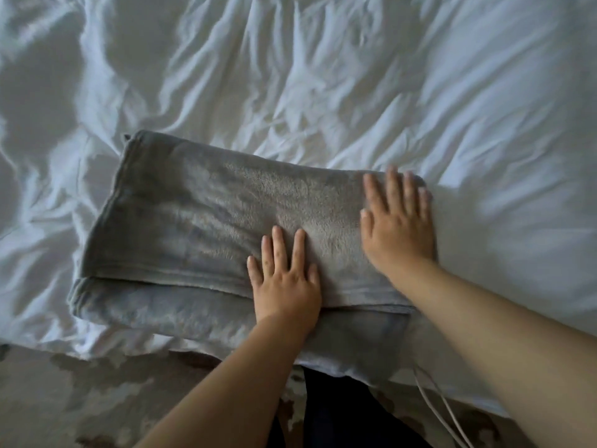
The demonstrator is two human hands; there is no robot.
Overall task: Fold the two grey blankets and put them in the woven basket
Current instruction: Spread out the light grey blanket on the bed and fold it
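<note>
A grey fleece blanket (193,227) lies folded into a thick rectangle near the front edge of the bed, its lower layer sticking out along the near side. My left hand (286,282) lies flat on the blanket's near middle, fingers straight and spread. My right hand (399,221) presses flat on the blanket's right end, fingers straight, slightly blurred. Only this one grey blanket shows. The woven basket is out of view.
A rumpled white duvet (355,76) covers the whole bed around the blanket. Below the bed's edge is a patterned brown and beige carpet (97,392). A thin white cable (442,412) hangs by my right forearm.
</note>
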